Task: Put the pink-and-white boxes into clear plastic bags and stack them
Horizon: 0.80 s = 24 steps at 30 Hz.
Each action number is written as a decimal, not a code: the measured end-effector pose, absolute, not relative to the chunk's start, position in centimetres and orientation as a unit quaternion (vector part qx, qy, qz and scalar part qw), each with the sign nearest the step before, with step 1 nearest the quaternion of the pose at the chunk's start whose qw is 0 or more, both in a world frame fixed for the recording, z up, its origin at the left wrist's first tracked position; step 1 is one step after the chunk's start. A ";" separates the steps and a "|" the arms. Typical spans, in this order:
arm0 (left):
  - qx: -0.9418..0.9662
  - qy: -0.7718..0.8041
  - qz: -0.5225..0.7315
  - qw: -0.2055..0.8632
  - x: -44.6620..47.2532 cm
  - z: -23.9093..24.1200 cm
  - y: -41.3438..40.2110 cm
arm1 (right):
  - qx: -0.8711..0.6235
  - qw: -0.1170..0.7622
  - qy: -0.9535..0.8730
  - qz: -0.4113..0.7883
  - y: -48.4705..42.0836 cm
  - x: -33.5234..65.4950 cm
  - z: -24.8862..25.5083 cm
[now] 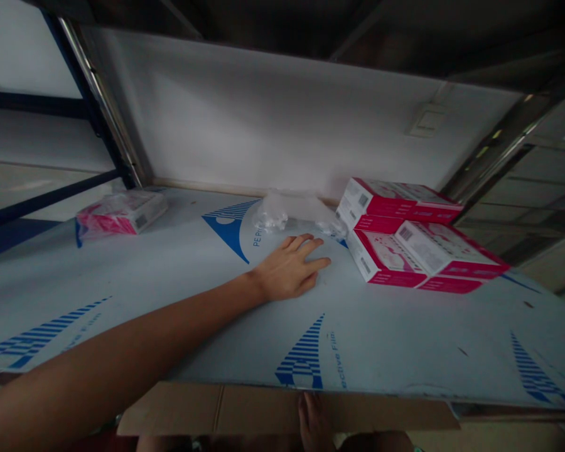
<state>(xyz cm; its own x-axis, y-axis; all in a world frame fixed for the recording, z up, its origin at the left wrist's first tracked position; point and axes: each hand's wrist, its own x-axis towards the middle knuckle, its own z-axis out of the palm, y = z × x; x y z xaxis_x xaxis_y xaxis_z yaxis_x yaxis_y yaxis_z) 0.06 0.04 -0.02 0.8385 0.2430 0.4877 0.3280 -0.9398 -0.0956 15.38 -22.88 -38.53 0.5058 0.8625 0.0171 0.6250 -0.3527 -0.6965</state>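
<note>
My left hand (289, 271) lies flat, palm down, on the white film-covered shelf board (395, 339), fingers spread and holding nothing. Its fingertips sit just short of a crumpled clear plastic bag (275, 213) and a group of pink-and-white boxes (405, 242), which are stacked at the right. At the bottom edge a dim shape that looks like my right hand (313, 422) rests against a brown cardboard flap (216, 408). Its fingers are too dark to read.
A plastic-wrapped pink-and-white box (122, 213) lies at the shelf's far left by a metal upright (103, 100). A white back panel (273, 119) closes the rear. Another upright (494, 157) stands at the right.
</note>
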 end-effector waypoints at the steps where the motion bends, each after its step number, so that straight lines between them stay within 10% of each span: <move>1: -0.955 -0.150 -0.241 0.089 0.1 0.0 0.0 | -0.803 0.330 -0.463 0.178 -22.9 15.3 -38.4; 24: -0.955 -0.150 -0.239 0.088 0.0 0.1 -0.1 | -0.803 0.302 -0.499 0.121 -22.1 14.5 -38.2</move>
<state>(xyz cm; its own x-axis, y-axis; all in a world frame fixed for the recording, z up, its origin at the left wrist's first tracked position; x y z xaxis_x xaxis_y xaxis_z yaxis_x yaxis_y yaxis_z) 0.00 -0.06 0.13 0.8408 0.2438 0.4834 0.3281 -0.9397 -0.0967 14.51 -22.07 -38.17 0.4735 0.8742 0.1075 0.7283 -0.3200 -0.6060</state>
